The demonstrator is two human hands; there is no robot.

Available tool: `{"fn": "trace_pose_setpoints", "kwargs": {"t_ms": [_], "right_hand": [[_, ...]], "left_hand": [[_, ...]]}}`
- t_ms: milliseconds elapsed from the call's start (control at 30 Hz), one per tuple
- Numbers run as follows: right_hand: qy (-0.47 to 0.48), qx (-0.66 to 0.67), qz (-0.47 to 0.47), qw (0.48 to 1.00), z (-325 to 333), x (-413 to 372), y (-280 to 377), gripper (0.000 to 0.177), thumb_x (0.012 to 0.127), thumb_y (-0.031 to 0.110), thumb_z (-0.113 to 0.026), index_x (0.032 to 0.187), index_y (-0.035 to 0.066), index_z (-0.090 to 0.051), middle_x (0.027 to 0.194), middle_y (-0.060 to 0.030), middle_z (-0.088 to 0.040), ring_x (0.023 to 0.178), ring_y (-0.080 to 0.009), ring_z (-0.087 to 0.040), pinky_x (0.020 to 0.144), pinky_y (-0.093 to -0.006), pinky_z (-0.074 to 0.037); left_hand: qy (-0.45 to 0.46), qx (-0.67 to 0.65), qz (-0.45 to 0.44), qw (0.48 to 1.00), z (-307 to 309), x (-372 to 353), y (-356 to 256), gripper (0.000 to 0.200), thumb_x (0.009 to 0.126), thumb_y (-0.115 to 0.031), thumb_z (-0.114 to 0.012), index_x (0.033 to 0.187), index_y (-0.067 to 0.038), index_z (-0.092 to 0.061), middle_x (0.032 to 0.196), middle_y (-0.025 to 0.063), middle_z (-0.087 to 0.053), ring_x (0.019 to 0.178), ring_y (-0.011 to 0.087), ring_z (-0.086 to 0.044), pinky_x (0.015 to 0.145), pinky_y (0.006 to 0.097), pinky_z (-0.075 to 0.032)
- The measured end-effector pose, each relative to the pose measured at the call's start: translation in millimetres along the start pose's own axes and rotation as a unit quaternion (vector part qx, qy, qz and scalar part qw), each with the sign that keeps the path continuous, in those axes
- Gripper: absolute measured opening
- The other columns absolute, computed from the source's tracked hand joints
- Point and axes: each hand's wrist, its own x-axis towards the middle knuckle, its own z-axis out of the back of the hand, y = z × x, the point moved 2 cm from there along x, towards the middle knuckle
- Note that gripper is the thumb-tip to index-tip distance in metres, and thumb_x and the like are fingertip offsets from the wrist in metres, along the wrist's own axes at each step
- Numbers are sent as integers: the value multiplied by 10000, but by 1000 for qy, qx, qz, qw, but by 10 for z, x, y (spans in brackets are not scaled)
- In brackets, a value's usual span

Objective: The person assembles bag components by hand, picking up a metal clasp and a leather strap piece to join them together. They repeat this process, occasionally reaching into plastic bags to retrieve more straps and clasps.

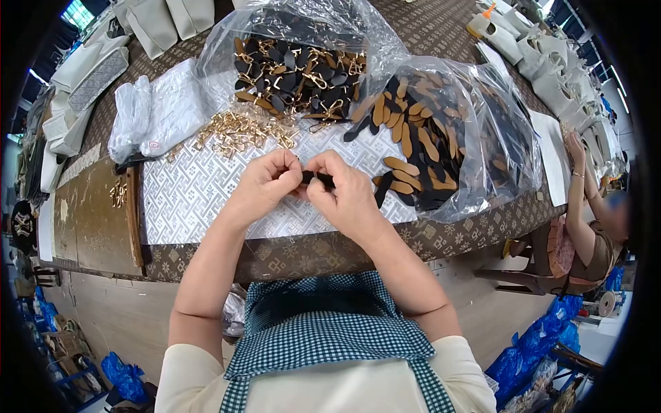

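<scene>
Both my hands meet over the patterned white sheet (186, 199). My left hand (267, 182) and my right hand (344, 193) pinch a small black strap piece (318, 179) between them; any metal part in the fingers is too small to tell. Just beyond my left hand lies a pile of gold clasps (241, 134). Farther back, a clear plastic bag (227, 31) holds black and brown straps with gold clasps. On the right, another clear bag (502, 138) lies open, with loose brown and black strap pieces (406, 172) spilling toward my right hand.
Wrapped clear packets (165, 103) lie at the left, beside a brown board (96, 213) with a few clasps. Pale bags line both far sides of the patterned brown table (303, 258). Another person (585, 227) sits at the right edge, arms on the table.
</scene>
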Motion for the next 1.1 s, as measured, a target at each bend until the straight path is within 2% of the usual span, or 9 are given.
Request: {"fn": "trace_pose_setpoints", "kwargs": {"t_ms": [167, 300, 400, 500, 600, 700, 800, 900, 1100], "right_hand": [[-5, -29, -50, 998, 41, -42, 46, 295, 854, 202, -664, 1074, 30, -570, 892, -163, -683, 764, -304, -681, 690, -406, -535], [-66, -87, 45, 993, 312, -73, 160, 531, 850, 228, -694, 1326, 64, -525, 1079, -151, -644, 934, -320, -604, 806, -404, -501], [-12, -177, 66, 982, 652, -91, 110, 369, 809, 56, -657, 1178, 60, -638, 1106, -89, -649, 1002, -298, -566, 877, -375, -462], [36, -267, 78, 960, 883, -196, -11, 262, 785, 14, -652, 1038, 60, -702, 1107, -77, -645, 1081, -282, -541, 886, -378, -466], [76, -282, 65, 954, 977, -314, -111, 275, 752, 15, -683, 1022, 56, -706, 1111, -73, -643, 1106, -287, -530, 906, -381, -462], [78, -282, 64, 954, 972, -339, -138, 200, 707, 24, -718, 902, 50, -681, 1105, -59, -646, 1122, -289, -523, 912, -396, -462], [66, -279, 61, 956, 965, -304, -126, 159, 706, 15, -711, 841, 44, -632, 1061, -58, -652, 1072, -277, -552, 903, -394, -466], [47, -217, 3, 975, 887, -260, -88, 147, 766, 7, -696, 881, 23, -605, 967, -85, -654, 930, -226, -613, 808, -343, -496], [4, -18, -26, 999, 333, 0, 25, 149, 865, 32, -662, 964, 10, -553, 730, -86, -647, 632, -130, -604, 602, -274, -478]], "left_hand": [[-11, -25, -13, 1000, -28, 28, -8, 96, 968, -106, -573, 918, -23, -573, 852, 26, -630, 757, 98, -639, 722, 254, -555], [-86, -48, -7, 995, 33, 139, -113, 118, 987, -131, -560, 939, -24, -560, 951, 100, -675, 813, 174, -710, 708, 279, -586], [-181, -56, -137, 972, 176, 371, -316, 173, 997, -174, -565, 1061, -14, -584, 1053, 97, -667, 964, 180, -677, 833, 297, -547], [-232, 170, -270, 919, 201, 409, -486, 299, 975, -200, -610, 1196, 2, -604, 1075, 43, -656, 915, 116, -613, 759, 260, -481], [-209, 380, -99, 896, 259, 234, -409, 204, 891, -226, -691, 989, -48, -691, 976, 33, -628, 788, 104, -592, 691, 285, -471], [-210, 522, -72, 824, 216, 111, -169, 214, 784, -192, -754, 934, -62, -674, 908, 77, -569, 719, 194, -589, 693, 319, -489], [-186, 508, -23, 841, 209, 60, -128, 184, 817, -197, -715, 910, -47, -663, 963, 101, -610, 870, 283, -628, 774, 393, -503], [-179, 480, -21, 858, 206, 102, -74, 175, 824, -158, -724, 901, -21, -648, 919, 79, -637, 820, 220, -652, 731, 345, -514], [-134, 99, -31, 986, 60, 91, -40, 134, 903, -96, -673, 974, 11, -633, 886, 52, -682, 805, 134, -674, 665, 257, -527]]}}
